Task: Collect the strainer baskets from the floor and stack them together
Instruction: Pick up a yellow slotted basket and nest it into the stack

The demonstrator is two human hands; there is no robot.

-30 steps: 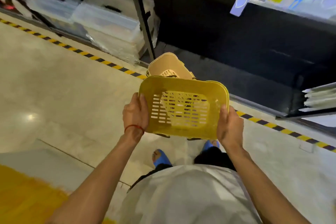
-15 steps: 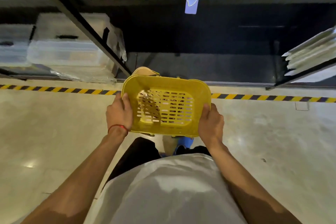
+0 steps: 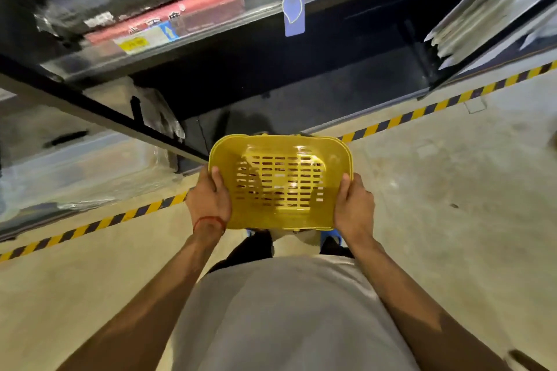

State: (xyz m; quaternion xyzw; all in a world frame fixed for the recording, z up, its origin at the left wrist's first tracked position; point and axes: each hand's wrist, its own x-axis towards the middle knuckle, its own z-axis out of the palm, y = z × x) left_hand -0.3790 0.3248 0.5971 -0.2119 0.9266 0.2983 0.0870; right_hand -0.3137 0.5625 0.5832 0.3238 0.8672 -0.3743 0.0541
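I hold a yellow strainer basket (image 3: 280, 181) with a slotted bottom in front of my body, its open side facing me. A second rim shows along its right edge, so it looks like nested baskets. My left hand (image 3: 209, 200) grips the left rim, thumb inside; a red string is on that wrist. My right hand (image 3: 352, 205) grips the right rim the same way. The beige basket seen on the floor earlier is hidden behind the yellow one.
A black metal shelving rack (image 3: 99, 113) stands ahead, with clear plastic storage boxes (image 3: 75, 166) at floor level on the left and wrapped goods on the shelf above. A yellow-black hazard stripe (image 3: 422, 110) runs along the floor. My feet in blue sandals (image 3: 330, 238) are below the basket.
My view has swung right and tilted toward the rack. The yellow basket stays gripped in both hands and now covers the beige basket that showed behind it before.
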